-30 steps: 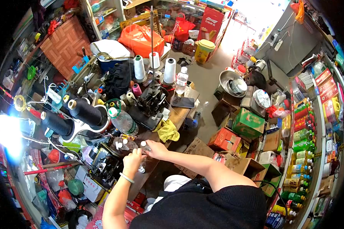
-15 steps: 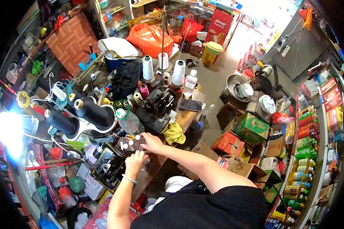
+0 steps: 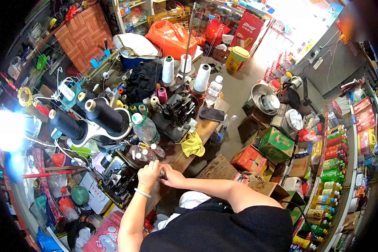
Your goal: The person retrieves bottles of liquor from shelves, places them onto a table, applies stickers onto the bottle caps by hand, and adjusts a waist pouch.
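Low in the centre, my left hand [image 3: 148, 174] and my right hand [image 3: 172, 176] meet at a small clear bottle [image 3: 160, 178], fingers closed around its upper part. My hands cover most of it. Just beyond them stand several small clear bottles [image 3: 144, 154] with white caps. Behind these is a large clear bottle [image 3: 146, 129] with a green band and a pale cap. To the left of my left hand is a black sewing machine [image 3: 116, 171]. A yellow cloth [image 3: 192, 144] hangs at the edge of the wooden table [image 3: 175, 154].
Large black thread cones [image 3: 107, 117] stand at left, white cones [image 3: 202, 78] farther back. A phone [image 3: 212, 114] and a water bottle [image 3: 214, 90] are on the table's far end. Cardboard boxes [image 3: 248, 160] and metal bowls [image 3: 268, 102] lie right. Shelves of drinks [image 3: 332, 174] line the right side.
The view has shifted, moving the scene rightward. My right hand has gone from the group of small bottles back to my left hand, and another capped bottle stands in the group.
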`<state>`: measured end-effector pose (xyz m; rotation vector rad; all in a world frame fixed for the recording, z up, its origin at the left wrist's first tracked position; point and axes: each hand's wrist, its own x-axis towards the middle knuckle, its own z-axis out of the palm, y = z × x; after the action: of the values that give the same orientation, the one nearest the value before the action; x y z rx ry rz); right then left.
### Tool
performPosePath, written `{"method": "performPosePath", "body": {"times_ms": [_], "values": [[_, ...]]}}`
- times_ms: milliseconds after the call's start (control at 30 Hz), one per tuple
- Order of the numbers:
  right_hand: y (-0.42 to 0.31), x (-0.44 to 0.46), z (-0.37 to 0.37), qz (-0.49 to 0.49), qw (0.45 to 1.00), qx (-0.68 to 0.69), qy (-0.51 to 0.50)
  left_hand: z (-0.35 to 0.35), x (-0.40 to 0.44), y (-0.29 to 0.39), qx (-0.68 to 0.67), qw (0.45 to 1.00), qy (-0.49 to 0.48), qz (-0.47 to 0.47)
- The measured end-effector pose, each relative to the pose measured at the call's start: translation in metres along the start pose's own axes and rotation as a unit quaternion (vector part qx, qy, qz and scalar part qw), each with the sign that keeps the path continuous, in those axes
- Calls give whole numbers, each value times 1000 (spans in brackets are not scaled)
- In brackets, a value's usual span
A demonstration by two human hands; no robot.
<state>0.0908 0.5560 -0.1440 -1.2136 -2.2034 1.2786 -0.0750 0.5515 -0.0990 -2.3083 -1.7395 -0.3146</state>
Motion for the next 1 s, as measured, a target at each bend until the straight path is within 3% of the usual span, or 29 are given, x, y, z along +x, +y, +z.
{"method": "performPosePath", "body": {"times_ms": [267, 333, 433, 500, 533, 567, 600, 633, 700, 733, 800, 833, 1000], "values": [[-9, 22, 0, -16, 1000, -17, 4, -3, -21, 5, -103, 991, 23, -84], [-14, 23, -4, 40, 999, -19, -16, -4, -26, 4, -110, 989, 19, -95], [-11, 21, -3, 31, 999, -9, -5, -18, -27, 7, -119, 986, 3, -114], [-6, 17, -4, 21, 1000, 12, 5, -48, -23, 14, -112, 984, -60, -128], [-6, 13, -10, 20, 1000, 13, 1, -59, -23, 15, -110, 974, -145, -134], [-7, 8, -14, 20, 1000, 15, -4, -60, -26, 13, -110, 973, -149, -137], [-8, 4, -20, 50, 998, -2, -22, -60, -34, 12, -76, 978, -169, -98], [0, -2, -24, -18, 1000, 1, 10, -62, -43, 13, -44, 978, -193, -62], [21, -10, -25, -23, 1000, 2, 18, -43, -56, 10, -13, 991, -123, -47], [17, -13, -35, 11, 1000, -29, -4, -54, -49, 11, -33, 988, -136, -60], [24, -16, -43, -8, 998, -43, 42, -51, -49, 10, -41, 988, -137, -65], [21, -16, -51, 37, 998, -40, 35, -50, -46, 9, -42, 985, -151, -72], [24, 6, -66, 84, 990, -32, 106, -47, -35, 7, -24, 987, -150, -60]]}}
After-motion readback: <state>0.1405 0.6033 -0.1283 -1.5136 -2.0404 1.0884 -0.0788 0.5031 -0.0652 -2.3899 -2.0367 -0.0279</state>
